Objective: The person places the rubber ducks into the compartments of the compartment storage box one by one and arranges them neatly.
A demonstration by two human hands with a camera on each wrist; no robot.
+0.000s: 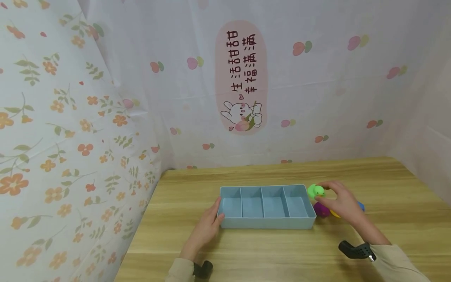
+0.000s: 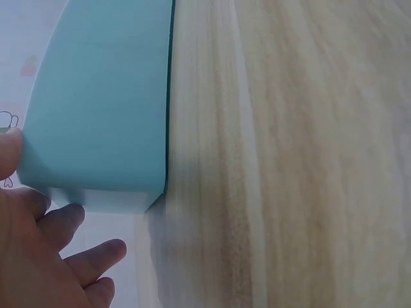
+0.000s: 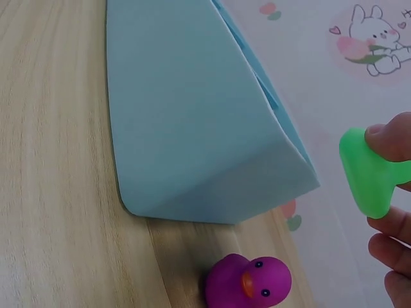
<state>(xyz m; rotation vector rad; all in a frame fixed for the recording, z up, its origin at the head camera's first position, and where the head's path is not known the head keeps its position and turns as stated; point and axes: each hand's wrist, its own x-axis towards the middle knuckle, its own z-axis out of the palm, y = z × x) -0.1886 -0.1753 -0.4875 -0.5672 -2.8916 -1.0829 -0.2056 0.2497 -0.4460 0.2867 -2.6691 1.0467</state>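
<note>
A light blue divided box (image 1: 267, 223) sits on the table, its several compartments showing nothing inside. My left hand (image 1: 206, 227) grips the box's left end; the left wrist view shows the thumb by the rim and fingers against the end wall. My right hand (image 1: 340, 199) pinches a green rubber duck (image 1: 316, 191) between thumb and fingers, held up just past the box's right end. Below that hand, a purple rubber duck (image 3: 247, 282) stands on the table near the box's corner. Yellow (image 1: 334, 214) and blue (image 1: 361, 206) toys are mostly hidden behind the right hand.
The wood-grain table (image 1: 267, 254) meets a hanging white cloth (image 1: 317, 98) with fruit prints at its back edge. A flowered cloth (image 1: 70, 156) hangs along the left side. Each wrist wears a black strap device (image 1: 357, 250).
</note>
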